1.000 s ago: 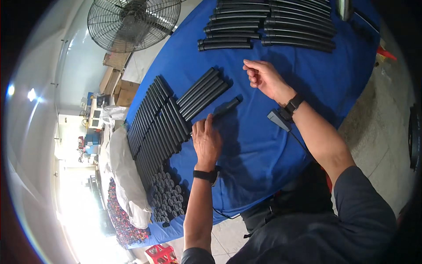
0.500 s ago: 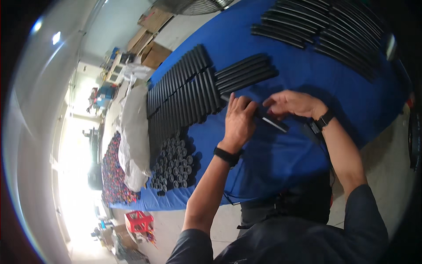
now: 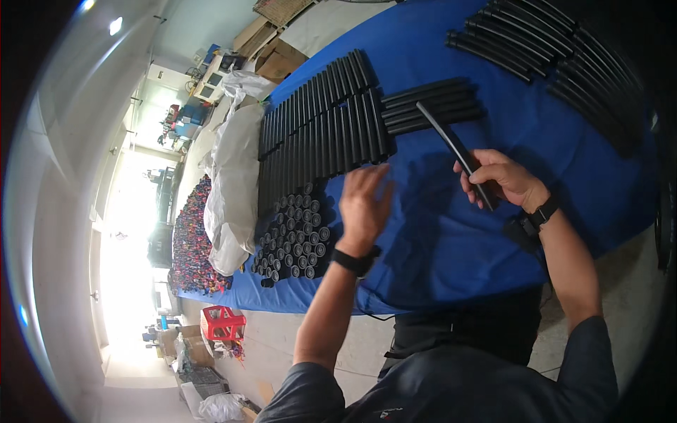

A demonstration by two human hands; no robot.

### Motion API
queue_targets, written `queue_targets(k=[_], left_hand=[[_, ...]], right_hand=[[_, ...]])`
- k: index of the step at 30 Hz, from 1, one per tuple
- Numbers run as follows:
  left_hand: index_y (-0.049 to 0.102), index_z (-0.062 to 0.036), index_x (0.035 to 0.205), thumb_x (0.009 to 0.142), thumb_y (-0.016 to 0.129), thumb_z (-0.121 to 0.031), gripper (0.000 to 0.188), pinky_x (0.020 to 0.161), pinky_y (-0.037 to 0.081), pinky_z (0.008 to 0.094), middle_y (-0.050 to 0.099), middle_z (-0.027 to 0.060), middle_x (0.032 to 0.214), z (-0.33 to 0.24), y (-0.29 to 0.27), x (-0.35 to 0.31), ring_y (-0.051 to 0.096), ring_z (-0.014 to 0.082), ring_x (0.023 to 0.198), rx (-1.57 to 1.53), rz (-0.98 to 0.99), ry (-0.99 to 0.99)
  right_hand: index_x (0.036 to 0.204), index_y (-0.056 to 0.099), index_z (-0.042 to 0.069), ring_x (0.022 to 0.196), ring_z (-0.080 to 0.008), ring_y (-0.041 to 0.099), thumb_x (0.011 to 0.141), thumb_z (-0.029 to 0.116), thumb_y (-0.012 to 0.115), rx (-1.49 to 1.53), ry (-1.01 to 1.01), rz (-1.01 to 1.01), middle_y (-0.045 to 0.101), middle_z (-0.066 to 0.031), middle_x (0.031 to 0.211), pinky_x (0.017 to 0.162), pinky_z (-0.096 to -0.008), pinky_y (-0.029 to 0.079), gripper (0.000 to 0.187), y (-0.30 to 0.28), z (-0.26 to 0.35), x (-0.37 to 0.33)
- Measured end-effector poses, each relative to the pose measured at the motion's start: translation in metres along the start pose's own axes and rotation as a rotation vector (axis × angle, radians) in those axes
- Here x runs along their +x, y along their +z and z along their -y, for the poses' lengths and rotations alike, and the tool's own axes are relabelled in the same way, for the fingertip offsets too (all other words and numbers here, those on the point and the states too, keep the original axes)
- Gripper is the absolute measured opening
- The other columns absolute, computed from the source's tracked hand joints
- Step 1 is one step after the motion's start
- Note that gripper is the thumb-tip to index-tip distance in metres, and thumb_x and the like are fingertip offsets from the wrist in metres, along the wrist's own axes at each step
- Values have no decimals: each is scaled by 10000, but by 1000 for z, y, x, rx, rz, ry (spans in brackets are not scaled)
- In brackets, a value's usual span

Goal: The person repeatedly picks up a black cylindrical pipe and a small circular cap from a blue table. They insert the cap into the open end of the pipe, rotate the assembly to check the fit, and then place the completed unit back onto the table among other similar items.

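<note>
My right hand (image 3: 502, 178) grips a slim black tube (image 3: 451, 139) near its lower end. The tube slants up and to the left over the blue cloth. My left hand (image 3: 363, 210) holds nothing; its fingers are stretched out and a little blurred, beside a cluster of round black caps (image 3: 300, 240). Beyond that hand, rows of black tubes (image 3: 321, 130) lie side by side. A smaller batch of black tubes (image 3: 430, 106) lies crosswise to their right, partly behind the tube I hold.
The blue cloth (image 3: 423, 233) covers a long table. More black tubes (image 3: 518, 35) lie in rows at the far right. A white plastic sheet (image 3: 236, 183) and a heap of small multicoloured pieces (image 3: 194, 247) are at the left. A red stool (image 3: 222, 323) stands on the floor.
Both hands were together at the tube. My left hand has let go and moved down and left; my right hand now holds the tube, tilted up.
</note>
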State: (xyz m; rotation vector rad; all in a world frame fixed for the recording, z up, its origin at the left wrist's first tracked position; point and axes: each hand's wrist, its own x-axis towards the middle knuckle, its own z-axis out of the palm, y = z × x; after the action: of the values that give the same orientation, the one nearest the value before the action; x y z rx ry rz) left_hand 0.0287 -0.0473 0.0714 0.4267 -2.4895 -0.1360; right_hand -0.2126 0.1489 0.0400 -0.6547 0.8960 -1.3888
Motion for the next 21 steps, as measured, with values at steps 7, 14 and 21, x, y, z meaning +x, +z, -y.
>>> queue_targets(k=[7, 14, 21], left_hand=[[754, -74, 1044, 859, 719, -290, 287, 923, 527, 489, 730, 161, 1040, 172, -59, -13, 655, 369, 1059, 428, 202, -584], [725, -40, 1006, 787, 767, -358, 388, 922, 545, 512, 734, 202, 1054, 198, -44, -13, 671, 399, 1082, 491, 445, -765], [681, -18, 1021, 785, 756, -301, 377, 912, 547, 498, 736, 186, 1037, 183, -54, -12, 681, 396, 1032, 442, 233, -714]], right_hand=[[1095, 621, 49, 468, -58, 495, 988, 249, 688, 90, -62, -63, 512, 46, 636, 430, -231, 428, 237, -11, -8, 11], [1123, 604, 29, 439, -60, 493, 1013, 218, 653, 112, -65, -86, 516, 39, 622, 410, -224, 416, 224, -16, -7, 11], [1113, 614, 33, 441, -62, 498, 1009, 219, 655, 113, -66, -91, 514, 38, 615, 408, -229, 419, 217, -16, -8, 11]])
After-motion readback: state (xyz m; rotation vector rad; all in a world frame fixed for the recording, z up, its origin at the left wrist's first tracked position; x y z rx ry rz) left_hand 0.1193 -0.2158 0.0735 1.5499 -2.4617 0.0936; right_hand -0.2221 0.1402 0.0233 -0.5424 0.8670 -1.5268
